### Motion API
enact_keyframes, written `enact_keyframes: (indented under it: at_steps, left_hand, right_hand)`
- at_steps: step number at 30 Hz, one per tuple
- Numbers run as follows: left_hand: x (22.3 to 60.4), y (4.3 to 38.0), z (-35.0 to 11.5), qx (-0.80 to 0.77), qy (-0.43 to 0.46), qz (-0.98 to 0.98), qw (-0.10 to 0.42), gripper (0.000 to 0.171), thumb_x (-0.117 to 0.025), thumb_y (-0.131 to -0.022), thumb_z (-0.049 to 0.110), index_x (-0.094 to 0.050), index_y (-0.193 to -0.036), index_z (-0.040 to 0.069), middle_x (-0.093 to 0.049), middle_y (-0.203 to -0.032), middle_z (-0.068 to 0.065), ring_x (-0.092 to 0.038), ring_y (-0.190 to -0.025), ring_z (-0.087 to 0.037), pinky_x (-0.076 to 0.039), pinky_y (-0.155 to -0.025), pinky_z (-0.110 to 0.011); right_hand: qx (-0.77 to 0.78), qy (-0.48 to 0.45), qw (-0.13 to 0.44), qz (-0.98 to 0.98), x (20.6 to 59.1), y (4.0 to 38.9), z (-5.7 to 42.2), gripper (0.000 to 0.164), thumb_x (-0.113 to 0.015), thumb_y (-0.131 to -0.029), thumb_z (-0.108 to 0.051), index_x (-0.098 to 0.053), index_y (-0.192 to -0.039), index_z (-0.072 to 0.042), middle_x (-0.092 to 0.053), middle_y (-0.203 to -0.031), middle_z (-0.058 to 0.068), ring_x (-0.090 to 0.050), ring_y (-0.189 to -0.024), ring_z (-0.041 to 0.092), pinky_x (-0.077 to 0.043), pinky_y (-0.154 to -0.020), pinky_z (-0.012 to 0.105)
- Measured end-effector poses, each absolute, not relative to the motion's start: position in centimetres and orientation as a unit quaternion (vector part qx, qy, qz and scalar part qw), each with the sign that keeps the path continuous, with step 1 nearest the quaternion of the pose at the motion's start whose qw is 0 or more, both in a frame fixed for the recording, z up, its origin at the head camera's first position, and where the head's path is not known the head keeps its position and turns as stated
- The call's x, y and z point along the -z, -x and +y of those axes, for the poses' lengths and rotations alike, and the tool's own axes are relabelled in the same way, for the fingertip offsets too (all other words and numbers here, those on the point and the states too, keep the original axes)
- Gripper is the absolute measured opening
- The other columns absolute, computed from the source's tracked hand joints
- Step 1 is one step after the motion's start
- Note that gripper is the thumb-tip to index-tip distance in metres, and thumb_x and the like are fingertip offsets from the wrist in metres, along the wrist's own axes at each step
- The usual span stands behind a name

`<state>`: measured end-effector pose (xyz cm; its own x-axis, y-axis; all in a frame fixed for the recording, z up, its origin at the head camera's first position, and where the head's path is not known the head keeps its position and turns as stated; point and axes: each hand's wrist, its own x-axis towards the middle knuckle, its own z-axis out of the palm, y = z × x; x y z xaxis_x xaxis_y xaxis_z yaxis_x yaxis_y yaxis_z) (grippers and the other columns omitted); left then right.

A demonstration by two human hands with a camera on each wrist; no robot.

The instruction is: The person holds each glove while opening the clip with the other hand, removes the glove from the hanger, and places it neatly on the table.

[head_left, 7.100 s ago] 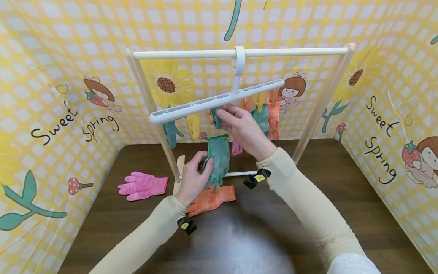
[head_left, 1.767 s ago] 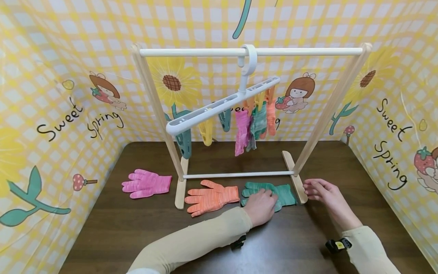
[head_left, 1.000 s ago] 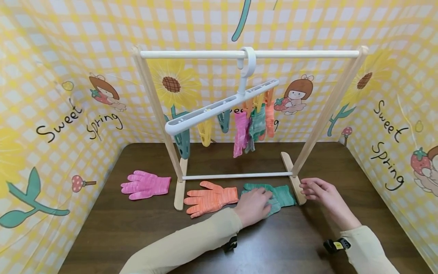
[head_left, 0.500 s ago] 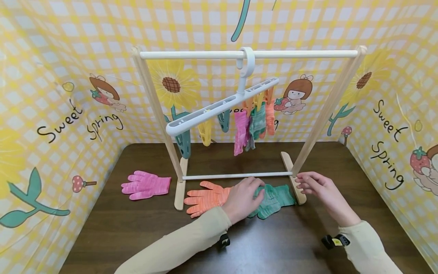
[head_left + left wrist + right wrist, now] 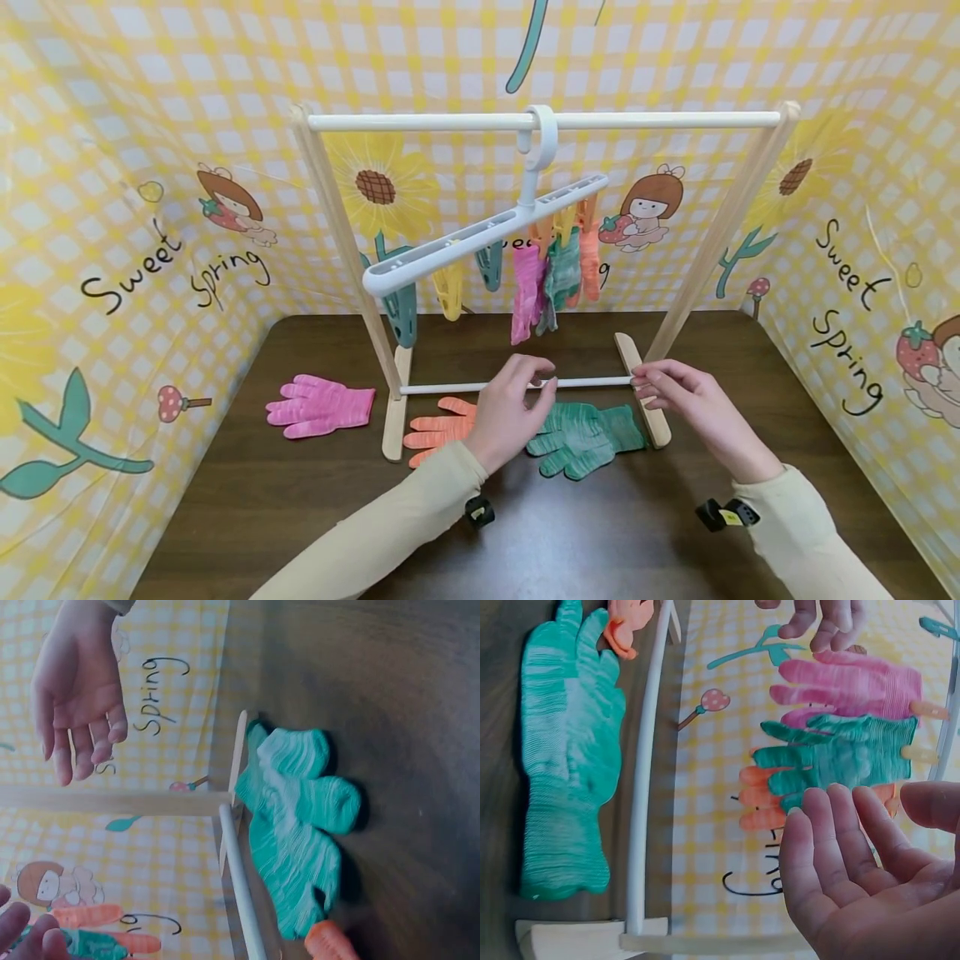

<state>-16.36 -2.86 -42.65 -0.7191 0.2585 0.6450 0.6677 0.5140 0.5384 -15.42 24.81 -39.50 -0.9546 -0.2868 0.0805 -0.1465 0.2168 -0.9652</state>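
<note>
My left hand [image 5: 510,412] is over the table with loosely bent fingers and nothing in its grasp, overlapping the cuff end of an orange glove [image 5: 435,427]. To its right a green glove [image 5: 588,437] lies flat, fingers pointing left. My right hand [image 5: 686,400], also holding nothing, hovers by the rack's right foot, its fingers relaxed. Above, a white clip hanger [image 5: 450,250] carries a pink glove [image 5: 527,287], a green glove [image 5: 847,757] and an orange glove [image 5: 591,258] on its right half. Its left half has two teal clips [image 5: 401,317] and a yellow clip [image 5: 450,292] without gloves.
A wooden rack with a white top rod [image 5: 420,122] holds the hanger. Its lower white rod [image 5: 442,388] runs close behind the table gloves. At the left lies a pink glove [image 5: 318,406]. Yellow checked cloth [image 5: 112,208] walls in the dark table [image 5: 585,542].
Earlier my left hand held the green glove while my right gripped a teal clip. Later the glove lay under my left hand, which has since lifted off leftward; my right hand rose slightly.
</note>
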Motion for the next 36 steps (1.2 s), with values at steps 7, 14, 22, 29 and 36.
enact_keyframes:
  at_steps: [7, 14, 22, 29, 36]
  left_hand:
    - [42.0, 17.1, -3.9, 0.413, 0.267, -0.822, 0.288, 0.021, -0.055, -0.093, 0.028, -0.058, -0.109, 0.015, -0.054, -0.099, 0.003, -0.055, -0.082, -0.009, -0.048, -0.058, -0.02]
    - [41.7, 18.5, -4.2, 0.454, 0.229, -0.799, 0.321, 0.032, -0.059, -0.09, 0.031, -0.052, -0.115, 0.011, -0.051, -0.11, -0.002, -0.051, -0.095, -0.016, -0.048, -0.065, -0.026]
    - [40.4, 19.8, -4.1, 0.498, 0.189, -0.785, 0.317, 0.042, -0.06, -0.09, 0.034, -0.046, -0.124, 0.012, -0.047, -0.117, -0.003, -0.047, -0.107, -0.019, -0.047, -0.074, -0.032]
    - [38.7, 21.5, -3.6, 0.528, 0.168, -0.786, 0.276, 0.054, -0.06, -0.089, 0.039, -0.041, -0.132, 0.014, -0.049, -0.126, -0.001, -0.048, -0.113, -0.013, -0.047, -0.082, -0.032]
    - [37.2, 23.0, -3.0, 0.57, 0.175, -0.766, 0.239, 0.05, -0.06, -0.089, 0.04, -0.044, -0.132, 0.021, -0.054, -0.121, 0.004, -0.052, -0.106, -0.01, -0.049, -0.08, -0.035]
  right_hand:
    - [0.595, 0.152, 0.056, 0.787, 38.2, 15.9, 23.6, 0.032, -0.05, -0.098, -0.024, -0.057, -0.118, 0.0, -0.065, -0.109, 0.009, -0.062, -0.099, 0.026, -0.051, -0.081, 0.032]
    - [0.591, 0.154, 0.055, 0.79, 36.8, 16.8, 22.1, 0.035, -0.05, -0.097, -0.03, -0.057, -0.118, -0.002, -0.063, -0.113, 0.009, -0.061, -0.099, 0.025, -0.051, -0.083, 0.034]
    - [0.585, 0.175, 0.044, 0.791, 35.0, 17.6, 20.6, 0.034, -0.05, -0.097, -0.032, -0.058, -0.117, -0.006, -0.062, -0.113, 0.01, -0.061, -0.099, 0.024, -0.05, -0.084, 0.036]
    - [0.581, 0.197, 0.023, 0.789, 33.3, 18.5, 18.8, 0.032, -0.051, -0.096, -0.032, -0.059, -0.116, -0.008, -0.062, -0.113, 0.008, -0.061, -0.099, 0.022, -0.05, -0.083, 0.034]
    - [0.58, 0.218, -0.008, 0.785, 31.3, 19.7, 17.2, 0.033, -0.052, -0.096, -0.03, -0.06, -0.117, -0.006, -0.062, -0.113, 0.01, -0.06, -0.1, 0.02, -0.05, -0.084, 0.032]
